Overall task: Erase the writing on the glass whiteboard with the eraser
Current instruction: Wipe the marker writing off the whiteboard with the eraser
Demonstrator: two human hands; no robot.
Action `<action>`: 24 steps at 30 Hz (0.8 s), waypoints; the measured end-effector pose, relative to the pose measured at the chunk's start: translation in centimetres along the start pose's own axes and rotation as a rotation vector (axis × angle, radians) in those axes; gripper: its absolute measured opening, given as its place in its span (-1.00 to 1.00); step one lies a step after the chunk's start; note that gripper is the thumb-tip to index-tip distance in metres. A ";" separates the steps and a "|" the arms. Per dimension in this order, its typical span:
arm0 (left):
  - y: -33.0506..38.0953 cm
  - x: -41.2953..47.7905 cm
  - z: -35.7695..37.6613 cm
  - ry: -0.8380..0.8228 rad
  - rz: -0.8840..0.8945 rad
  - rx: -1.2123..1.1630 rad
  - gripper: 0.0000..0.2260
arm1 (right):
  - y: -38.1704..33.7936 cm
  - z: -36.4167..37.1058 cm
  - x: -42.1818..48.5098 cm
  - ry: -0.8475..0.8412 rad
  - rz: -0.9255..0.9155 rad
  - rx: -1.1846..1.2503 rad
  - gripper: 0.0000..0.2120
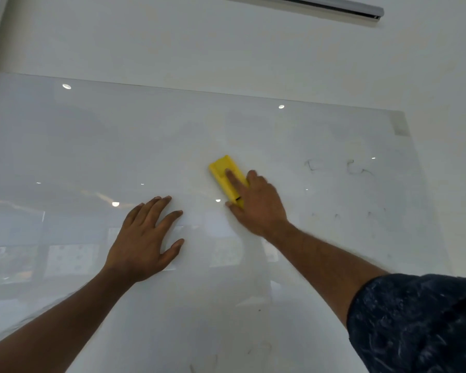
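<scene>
Hidden or cut off: the glass whiteboard (226, 130) runs out of view at the left and bottom, so you see only its top edge and right edge; your forearms leave the view at the lower corners.
Hard to make out: the writing (355, 168) is down to thin, dark, smeared strokes right of the eraser, with fainter marks (371, 214) below them; none of it reads as letters. More faint scratches show near the bottom edge of the view.
Reflections: the glass mirrors round ceiling lights (66, 86) and blurred room shapes across its left half, which muddies that part of the surface.
Right hand (258, 205): you grasp the eraser, index finger laid straight along its back, thumb against its lower side, the other fingers curled behind it and mostly hidden.
Eraser (225, 175): a yellow, smooth, rounded rectangular block, tilted with its free end toward the upper left, pressed to the board near the middle, left of the leftover strokes.
Left hand (145, 243): released and holding nothing, fingers spread, palm flat on the glass, below and left of the eraser, apart from it.
Sleeve (414, 327): dark blue fabric with a pale mottled print, on your right upper arm.
Surroundings: a plain pale wall (226, 44) above the board, and a metal rail (334, 6) at the top right.
</scene>
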State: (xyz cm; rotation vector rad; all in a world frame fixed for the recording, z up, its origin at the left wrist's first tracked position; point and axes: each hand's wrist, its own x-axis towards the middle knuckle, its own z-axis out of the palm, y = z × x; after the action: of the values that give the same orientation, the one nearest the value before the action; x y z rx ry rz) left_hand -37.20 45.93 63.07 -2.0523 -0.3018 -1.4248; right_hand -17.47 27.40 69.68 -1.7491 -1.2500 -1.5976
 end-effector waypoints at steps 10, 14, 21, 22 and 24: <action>0.4 0.5 -0.5 -0.014 -0.012 0.015 -0.46 | 7.9 -1.2 -2.3 0.048 0.317 0.012 -0.34; 1.1 0.4 -0.5 -0.029 -0.032 0.003 -0.45 | 4.5 0.1 -5.5 -0.034 0.034 -0.019 -0.34; 1.6 0.8 -0.1 -0.018 -0.021 -0.051 -0.44 | 9.1 -1.2 -6.2 -0.052 0.179 -0.092 -0.35; 1.5 0.4 0.1 -0.011 -0.019 -0.056 -0.44 | 9.5 -1.1 -6.6 -0.035 0.281 -0.051 -0.34; 1.4 -0.2 0.5 -0.001 -0.018 -0.066 -0.43 | 8.9 -0.5 -7.8 -0.017 0.357 -0.013 -0.34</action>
State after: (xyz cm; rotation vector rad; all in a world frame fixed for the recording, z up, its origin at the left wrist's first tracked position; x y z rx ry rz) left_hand -36.15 45.16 62.26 -2.1080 -0.2777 -1.4621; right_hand -9.50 20.27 64.47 -1.8718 -0.8727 -1.3876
